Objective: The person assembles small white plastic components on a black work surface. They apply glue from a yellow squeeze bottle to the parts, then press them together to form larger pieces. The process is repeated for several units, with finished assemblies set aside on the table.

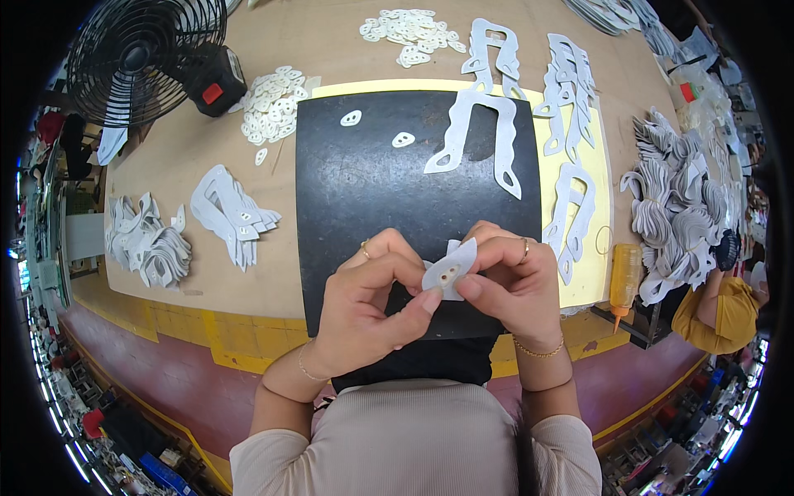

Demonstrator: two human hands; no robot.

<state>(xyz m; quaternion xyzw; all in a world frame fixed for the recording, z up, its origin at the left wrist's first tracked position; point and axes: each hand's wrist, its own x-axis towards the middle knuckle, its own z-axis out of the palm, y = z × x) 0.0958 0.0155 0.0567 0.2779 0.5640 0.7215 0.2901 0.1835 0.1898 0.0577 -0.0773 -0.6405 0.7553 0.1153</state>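
My left hand [376,298] and my right hand [517,285] meet over the near part of a black mat [356,198]. Between them they pinch a white cut piece [459,258], bent upward, with small holes at its rounded end. Both thumbs press beside the holes, and the fingers hide the rest of the piece. Farther off on the mat lie two small white oval patches with holes [351,118]. A white U-shaped piece [460,128] lies at the mat's far right, its two legs toward me.
Loose oval patches [273,103] form heaps at the back. More U-shaped pieces [571,211] rest on a yellow sheet [602,165]. Stacked pieces [227,211] lie left, bundles [682,198] right. A black fan [136,58] stands far left; a yellow bottle [624,277] sits near right.
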